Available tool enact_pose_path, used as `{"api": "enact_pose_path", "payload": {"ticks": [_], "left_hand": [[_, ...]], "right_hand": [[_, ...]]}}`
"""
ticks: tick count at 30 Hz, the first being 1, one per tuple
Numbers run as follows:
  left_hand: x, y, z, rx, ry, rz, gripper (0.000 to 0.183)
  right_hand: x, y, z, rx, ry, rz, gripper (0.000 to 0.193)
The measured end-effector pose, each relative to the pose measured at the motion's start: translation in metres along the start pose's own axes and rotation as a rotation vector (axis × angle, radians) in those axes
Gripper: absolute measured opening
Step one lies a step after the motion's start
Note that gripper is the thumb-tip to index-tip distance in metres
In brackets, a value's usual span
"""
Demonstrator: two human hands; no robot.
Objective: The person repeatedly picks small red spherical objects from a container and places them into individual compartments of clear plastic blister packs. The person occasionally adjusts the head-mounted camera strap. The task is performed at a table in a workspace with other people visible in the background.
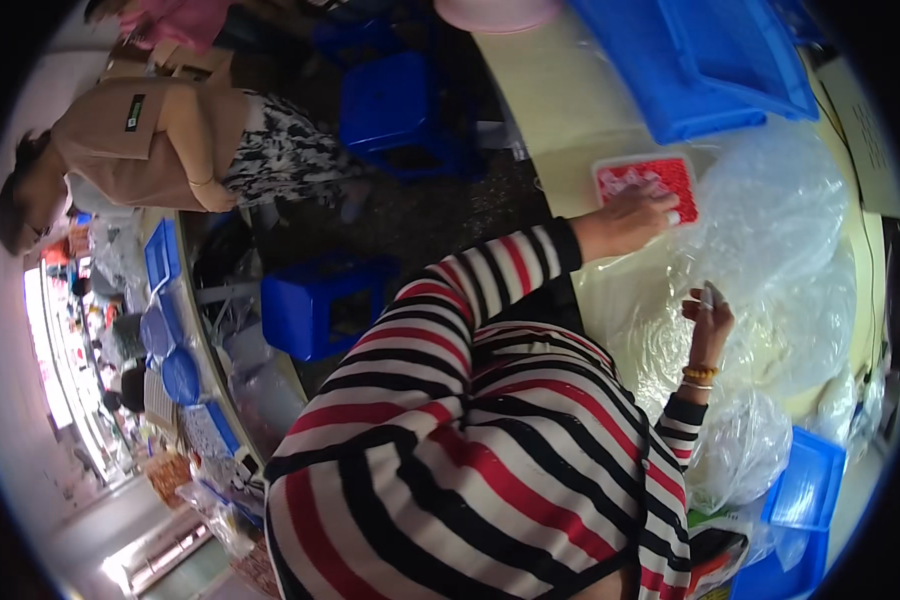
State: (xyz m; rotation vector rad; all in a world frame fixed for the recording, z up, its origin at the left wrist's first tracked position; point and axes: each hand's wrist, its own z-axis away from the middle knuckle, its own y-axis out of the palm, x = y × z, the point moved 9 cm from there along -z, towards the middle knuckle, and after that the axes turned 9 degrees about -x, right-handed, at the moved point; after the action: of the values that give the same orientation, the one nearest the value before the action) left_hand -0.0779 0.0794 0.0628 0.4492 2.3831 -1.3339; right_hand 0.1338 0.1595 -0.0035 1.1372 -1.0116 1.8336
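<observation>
A white-rimmed tray [598, 180] on the pale table is filled with small red pieces [682, 178], with some pale pink ones on one side. My left hand [632, 218] reaches over its near edge, fingers bent together at the red pieces. A white cover shows on one fingertip; whatever the fingers pinch is too small to make out. To the right, over clear plastic sheeting, my right hand [710, 322] is raised with curled fingers. Something small and whitish-grey shows at its fingertips, perhaps a finger cover. Beads and a bangle circle that wrist.
Large clear plastic bags [770, 215] lie beyond the tray. Blue bins [660, 80] stand at the far side, and another blue bin [805, 480] is at the lower right. Blue stools [385, 110] and a person in a brown top [160, 140] are to the left.
</observation>
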Motion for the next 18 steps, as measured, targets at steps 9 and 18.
{"api": "enact_pose_path", "payload": {"ticks": [9, 18], "left_hand": [[0.02, 0.043, 0.025, -0.18, 0.048, -0.062, 0.017], [0.016, 0.026, 0.022, -0.261, 0.063, -0.141, 0.018]], "right_hand": [[0.047, -0.011, -0.039, -0.202, -0.252, 0.488, 0.033], [0.036, -0.004, -0.074, -0.334, -0.5, 1.176, 0.036]]}}
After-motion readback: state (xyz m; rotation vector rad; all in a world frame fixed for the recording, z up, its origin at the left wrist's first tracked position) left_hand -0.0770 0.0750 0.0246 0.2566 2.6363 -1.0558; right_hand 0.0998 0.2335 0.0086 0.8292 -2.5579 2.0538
